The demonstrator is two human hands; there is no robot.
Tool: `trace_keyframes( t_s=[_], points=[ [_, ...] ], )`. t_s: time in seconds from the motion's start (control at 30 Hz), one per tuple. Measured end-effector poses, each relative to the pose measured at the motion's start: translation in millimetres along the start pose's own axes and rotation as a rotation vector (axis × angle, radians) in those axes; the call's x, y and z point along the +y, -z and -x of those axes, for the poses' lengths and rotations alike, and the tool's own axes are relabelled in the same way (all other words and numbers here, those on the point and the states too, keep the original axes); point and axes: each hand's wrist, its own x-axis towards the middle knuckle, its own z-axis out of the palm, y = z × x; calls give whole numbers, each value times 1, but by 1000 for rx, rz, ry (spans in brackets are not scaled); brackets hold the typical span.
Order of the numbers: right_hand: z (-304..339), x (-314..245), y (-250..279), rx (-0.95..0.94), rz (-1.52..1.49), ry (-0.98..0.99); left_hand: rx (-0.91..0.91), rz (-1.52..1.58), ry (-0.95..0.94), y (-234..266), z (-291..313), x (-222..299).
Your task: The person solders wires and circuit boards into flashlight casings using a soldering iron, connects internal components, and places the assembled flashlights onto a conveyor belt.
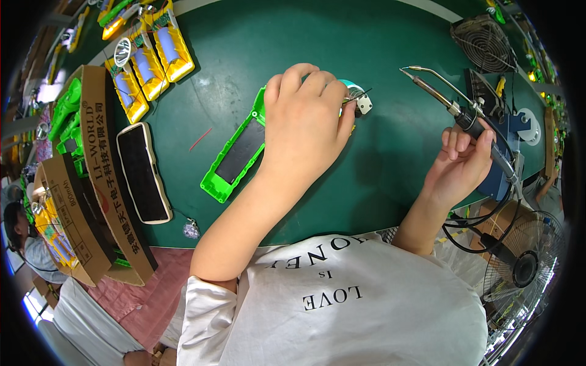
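My left hand (308, 116) is closed over the upper end of a green plastic housing (215, 188), which lies open side up with a dark pad inside. A thin dark wire (361, 95) sticks out from between its thumb and fingers. Just past the fingertips is a small white part with holes (365, 106), next to a turquoise-edged piece; my hand hides where they join the housing. My right hand (458, 161) grips a soldering iron (436, 93) by its dark handle, tip pointing up and left. A curved metal tube (448, 85) runs alongside the iron.
A phone (143, 174) and a short red wire (200, 139) lie left of the housing. Yellow casings with blue cells (146, 66) stand at the back left, beside cardboard boxes (101, 152). On the right are a blue soldering unit (497, 174), a black grille (484, 43) and a fan (524, 268).
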Motion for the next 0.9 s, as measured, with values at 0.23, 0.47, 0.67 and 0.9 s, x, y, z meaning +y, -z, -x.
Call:
trace_keyframes(
  t_s=[0.23,0.47,0.67,0.9],
  points=[
    [-2,0,5,-20,-23,7,-36,43,-32,18,-3,5],
    [-3,1,7,-31,-23,19,-22,130,-56,33,8,1],
    [1,0,5,-62,-41,21,102,272,47,51,57,5],
    [1,2,2,-56,-32,9,129,287,317,51,89,-2]
  ],
)
